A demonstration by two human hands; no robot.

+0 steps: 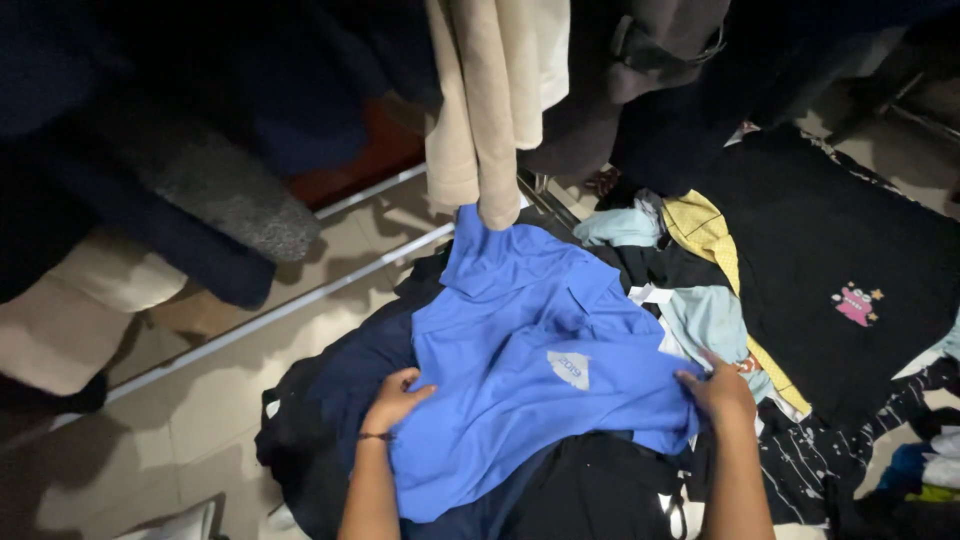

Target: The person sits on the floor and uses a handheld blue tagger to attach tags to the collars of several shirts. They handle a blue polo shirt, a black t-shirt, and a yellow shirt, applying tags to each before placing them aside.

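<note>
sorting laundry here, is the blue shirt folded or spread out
Spread out, rumpled: the blue shirt lies open over the clothes pile, left hand and right hand gripping its edges.

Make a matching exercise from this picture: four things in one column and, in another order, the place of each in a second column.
Things:
1. blue shirt
2. beige garment
3. black garment with a pink print
4. yellow cloth

Places:
A. hanging from above, at the top middle
B. spread on the pile at the far right
C. held at both side edges by the left hand and right hand
D. crumpled between the light blue clothes and the black garment

Pairs: 1-C, 2-A, 3-B, 4-D
</note>
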